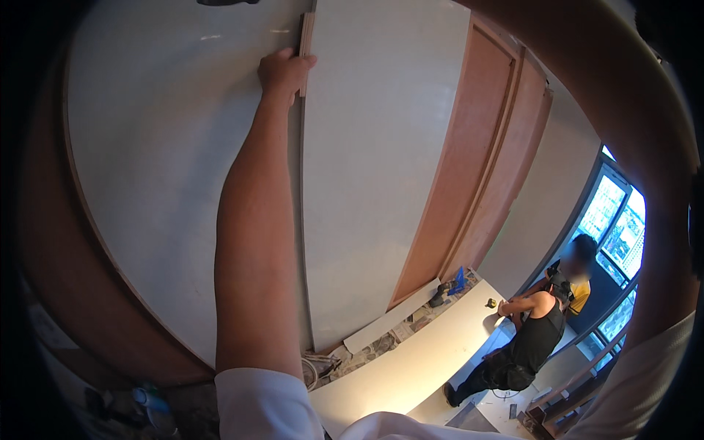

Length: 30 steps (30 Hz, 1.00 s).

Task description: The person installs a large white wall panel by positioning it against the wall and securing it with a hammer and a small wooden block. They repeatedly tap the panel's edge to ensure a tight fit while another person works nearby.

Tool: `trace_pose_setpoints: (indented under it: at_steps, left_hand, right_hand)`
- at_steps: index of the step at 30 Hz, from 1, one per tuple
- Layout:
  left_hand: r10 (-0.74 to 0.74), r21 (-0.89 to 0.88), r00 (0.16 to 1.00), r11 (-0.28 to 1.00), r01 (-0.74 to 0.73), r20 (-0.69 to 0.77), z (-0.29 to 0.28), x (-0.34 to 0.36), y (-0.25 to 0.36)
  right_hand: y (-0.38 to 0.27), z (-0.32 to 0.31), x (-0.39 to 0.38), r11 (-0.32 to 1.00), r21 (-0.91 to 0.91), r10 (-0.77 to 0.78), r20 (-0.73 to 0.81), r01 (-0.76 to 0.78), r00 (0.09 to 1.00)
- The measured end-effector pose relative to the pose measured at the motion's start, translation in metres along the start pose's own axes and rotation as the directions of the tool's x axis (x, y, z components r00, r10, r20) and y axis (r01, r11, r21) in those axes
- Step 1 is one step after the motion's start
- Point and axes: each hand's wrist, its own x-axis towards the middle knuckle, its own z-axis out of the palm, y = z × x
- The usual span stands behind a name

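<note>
My left arm stretches upward, and my left hand (282, 72) is closed round a short reddish-brown wooden strip (307, 33). The strip stands upright along the edge between two tall pale panels, the left panel (161, 169) and the right panel (378, 161). Where the fingertips press behind the strip is partly hidden. My right arm (645, 95) arches up along the right side and leaves the picture at the top, so my right hand is out of sight.
Brown wooden frames (473, 139) border the panels. Below lies a long pale board (396, 385), beside coiled cable (319, 370) and a dark tool (440, 295). Two people stand close together at right, one in a black sleeveless top (541, 334), near a window (616, 213).
</note>
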Motion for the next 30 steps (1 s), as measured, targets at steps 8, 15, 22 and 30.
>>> trace_pose_setpoints:
  at_steps: [8, 15, 22, 30]
  left_hand:
    - [0.037, -0.080, 0.999, 0.996, -0.037, 0.000, -0.004, 0.028, 0.007]
    - [0.078, -0.037, 0.997, 0.996, -0.079, -0.007, 0.000, 0.045, 0.027]
    - [0.056, -0.108, 0.998, 0.993, -0.058, -0.019, 0.005, 0.043, 0.032]
    - [0.102, -0.173, 0.994, 0.979, -0.108, -0.041, 0.004, 0.055, 0.023]
  right_hand:
    - [0.039, -0.018, -0.024, 0.994, 0.027, 0.107, -0.032, -0.106, 0.994]
    - [0.047, -0.021, -0.036, 0.988, 0.038, 0.151, -0.025, -0.150, 0.988]
    - [0.047, -0.019, -0.038, 0.985, 0.041, 0.168, -0.013, -0.167, 0.986]
    - [0.035, -0.014, -0.030, 0.987, 0.027, 0.159, -0.012, -0.158, 0.987]
